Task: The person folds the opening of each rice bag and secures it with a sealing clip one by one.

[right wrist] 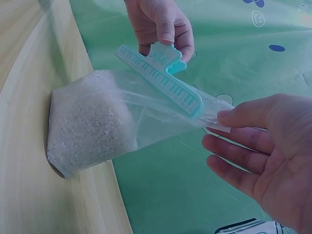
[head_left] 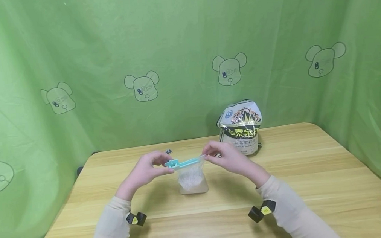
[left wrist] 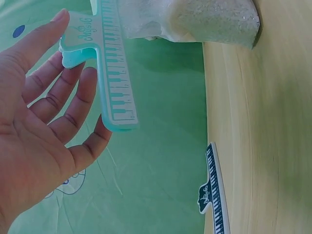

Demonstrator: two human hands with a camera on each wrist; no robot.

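Your left hand (head_left: 145, 171) pinches the handle end of the turquoise plastic sealing clip with piano-key print (head_left: 182, 162), which lies across the mouth of the small clear plastic bag of white rice (head_left: 191, 178) standing near the middle of the pale wooden table (head_left: 318, 183). Your right hand (head_left: 229, 157) pinches the bag's top corner just past the clip's tip. The printed rice sack (head_left: 241, 127) stands near the table's far edge, just behind your right hand, a black clip (left wrist: 213, 192) lies on the far edge, and bare table lies open on both sides and toward you.
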